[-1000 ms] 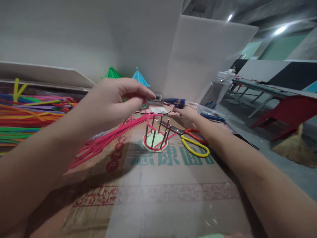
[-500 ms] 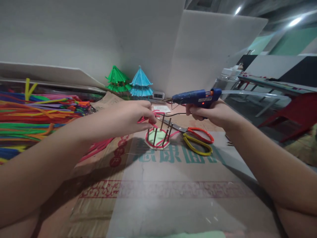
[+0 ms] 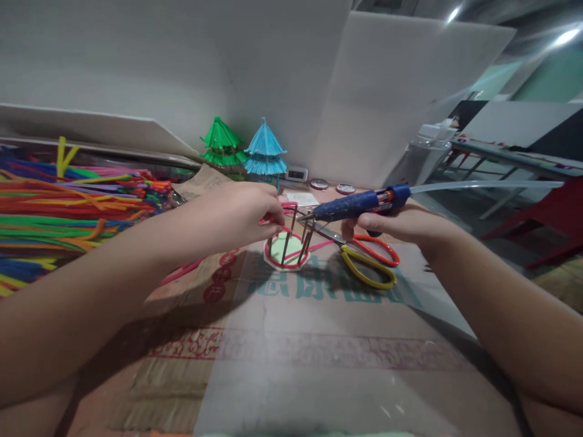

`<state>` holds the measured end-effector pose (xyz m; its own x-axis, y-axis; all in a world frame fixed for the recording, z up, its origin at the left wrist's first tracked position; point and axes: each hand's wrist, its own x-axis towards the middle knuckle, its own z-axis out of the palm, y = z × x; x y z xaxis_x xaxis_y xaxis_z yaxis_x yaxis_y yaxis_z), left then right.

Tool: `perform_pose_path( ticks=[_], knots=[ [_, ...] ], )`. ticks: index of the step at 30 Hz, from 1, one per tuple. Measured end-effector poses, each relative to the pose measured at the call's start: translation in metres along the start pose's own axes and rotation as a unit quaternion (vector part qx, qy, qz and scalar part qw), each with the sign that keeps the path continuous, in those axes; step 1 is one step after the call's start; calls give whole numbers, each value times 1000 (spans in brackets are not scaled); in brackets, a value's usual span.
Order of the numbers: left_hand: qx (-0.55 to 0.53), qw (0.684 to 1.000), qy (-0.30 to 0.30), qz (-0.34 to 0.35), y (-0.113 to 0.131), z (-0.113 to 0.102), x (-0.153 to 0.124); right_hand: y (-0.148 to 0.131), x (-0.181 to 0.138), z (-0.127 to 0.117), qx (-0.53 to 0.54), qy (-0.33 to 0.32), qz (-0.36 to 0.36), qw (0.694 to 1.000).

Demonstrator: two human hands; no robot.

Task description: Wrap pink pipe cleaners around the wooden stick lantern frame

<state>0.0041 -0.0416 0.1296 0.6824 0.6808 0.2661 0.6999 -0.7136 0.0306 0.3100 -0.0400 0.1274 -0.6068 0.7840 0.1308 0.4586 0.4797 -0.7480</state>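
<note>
My right hand (image 3: 401, 223) grips a blue hot glue gun (image 3: 359, 203) with a clear glue stick trailing out behind it; its nozzle points left at a small craft frame. The frame (image 3: 286, 246) is a pale green octagonal base edged in pink pipe cleaner, with several brown sticks standing upright. My left hand (image 3: 237, 212) is closed in a pinch on a pink pipe cleaner (image 3: 281, 223) at the top of the sticks, just left of the nozzle.
Scissors with red and yellow handles (image 3: 368, 258) lie right of the frame on the cardboard sheet (image 3: 291, 346). Piles of coloured pipe cleaners (image 3: 68, 212) fill the left. Green (image 3: 221, 142) and blue (image 3: 265, 149) miniature pavilions stand by the white wall. A plastic bottle (image 3: 423, 155) stands back right.
My right hand picked up the glue gun from the back of the table and brought its nozzle down to the frame. My left hand dropped onto the pink pipe cleaner at the sticks.
</note>
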Motion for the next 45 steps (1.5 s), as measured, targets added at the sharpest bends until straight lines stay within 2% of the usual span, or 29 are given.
perform_pose_path(
  ticks=[5,13,24,31,41,45],
  knots=[
    [-21,1000,9,4,2,1,-2,5,0,2,-22,3,8,1000],
    [5,1000,5,18,1,0,-1,2,-1,8,-61,65,53,995],
    [-6,1000,-9,11,1,0,0,-1,1,10,-126,91,32,987],
    [24,999,-24,14,2,-2,0,0,3,9,-159,91,-27,983],
    [29,999,-29,10,2,-2,1,10,2,5,-145,76,-18,986],
    [26,999,-32,11,1,-2,1,6,4,8,-133,84,-43,987]
  ],
)
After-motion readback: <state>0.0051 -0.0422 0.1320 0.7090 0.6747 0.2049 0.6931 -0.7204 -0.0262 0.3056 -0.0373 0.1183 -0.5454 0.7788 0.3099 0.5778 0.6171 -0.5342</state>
